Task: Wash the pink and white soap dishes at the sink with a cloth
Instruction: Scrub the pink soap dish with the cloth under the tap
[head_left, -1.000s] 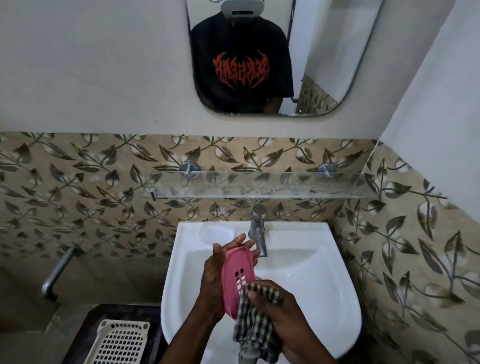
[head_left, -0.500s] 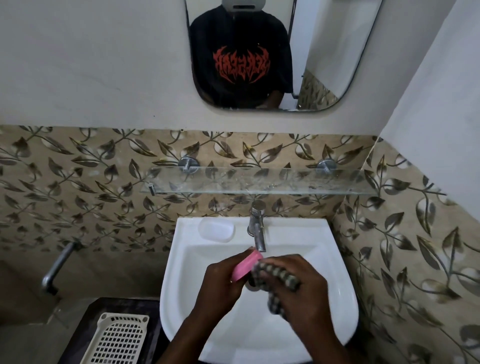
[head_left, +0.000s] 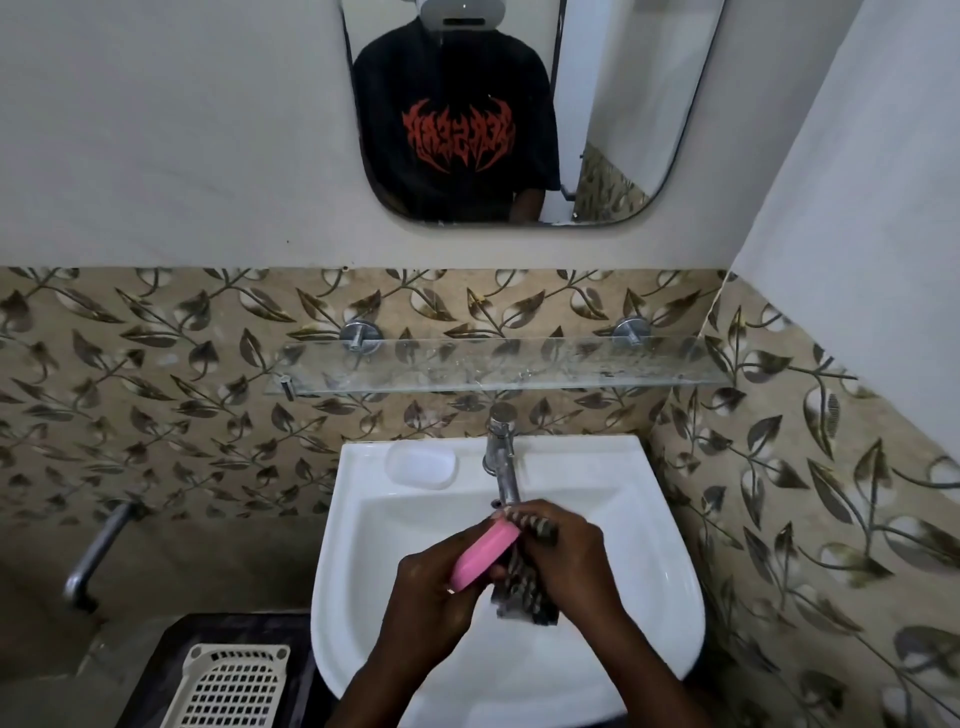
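Observation:
Over the white sink (head_left: 670, 571) my left hand (head_left: 431, 587) grips the pink soap dish (head_left: 483, 556), tilted on its edge under the tap (head_left: 501, 457). My right hand (head_left: 571, 561) presses a dark checked cloth (head_left: 524, 587) against the dish's right side; part of the cloth hangs below my fingers. A pale oval shape (head_left: 422, 465) lies on the sink's back left ledge; whether it is the white soap dish or a moulded recess I cannot tell.
A glass shelf (head_left: 493, 366) juts from the leaf-patterned tiles just above the tap. A mirror (head_left: 519, 109) hangs higher up. A white slotted basket (head_left: 228, 686) sits on a dark surface at lower left, and a metal pipe (head_left: 98, 556) sticks out of the left wall.
The pink dish turned from upright with its slotted face showing to edge-on. Both hands rose toward the tap, and the cloth closed around the dish's right side.

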